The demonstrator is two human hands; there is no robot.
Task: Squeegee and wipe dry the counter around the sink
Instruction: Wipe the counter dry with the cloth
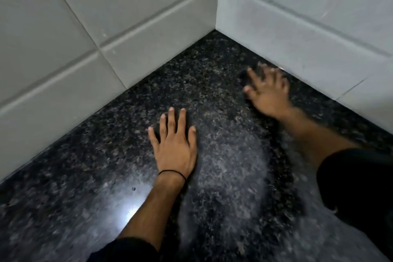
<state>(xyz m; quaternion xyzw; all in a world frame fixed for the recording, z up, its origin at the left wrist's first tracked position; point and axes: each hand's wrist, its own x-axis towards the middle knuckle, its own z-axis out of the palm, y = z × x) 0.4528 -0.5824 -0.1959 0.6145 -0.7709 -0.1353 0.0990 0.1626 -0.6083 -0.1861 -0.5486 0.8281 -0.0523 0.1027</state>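
Observation:
The dark speckled granite counter point(119, 155) runs into a corner between two white tiled walls. My left hand point(174, 144) lies flat on it near the middle, fingers spread, holding nothing; a thin black band circles its wrist. My right hand point(268, 91) is motion-blurred close to the right wall, fingers spread and pressed down. A dark blurred patch point(246, 75) shows under its fingertips; whether it is a cloth or a shadow is unclear. A pale hazy streak point(229, 166) runs down the counter between my arms. No sink or squeegee is in view.
The white tiled left wall point(106, 27) and the right wall point(297, 17) meet at the corner point(215, 30) and bound the counter. A bright light reflection point(134, 204) glares on the stone beside my left forearm.

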